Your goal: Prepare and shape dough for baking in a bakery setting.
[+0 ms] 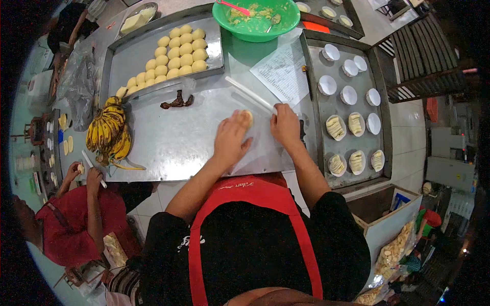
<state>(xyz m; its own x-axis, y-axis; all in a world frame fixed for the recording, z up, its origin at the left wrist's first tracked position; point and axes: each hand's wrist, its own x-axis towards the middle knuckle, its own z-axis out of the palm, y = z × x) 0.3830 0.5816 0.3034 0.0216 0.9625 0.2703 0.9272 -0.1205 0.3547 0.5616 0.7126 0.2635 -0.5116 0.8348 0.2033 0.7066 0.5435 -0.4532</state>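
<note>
My left hand [232, 135] lies flat on the metal table, fingers stretched out over a small round piece of dough [247, 118]; part of the dough shows past the fingertips. My right hand [285, 125] is closed on the near end of a thin white rolling pin [250, 95], which slants away to the far left. Beyond the pin lies a printed paper sheet [280, 74]. Rows of smooth dough balls [174, 52] sit in a metal tray [135, 57] at the far left.
Right: a tray [315, 127] with white paper cups [348, 95], some holding slashed dough [356, 123]. Far: a green bowl [247, 35] of yellow filling with a pink spatula and spoon. Left: bananas [109, 127] and a dark stem [177, 100]. A co-worker's hands [94, 179] work at the lower left.
</note>
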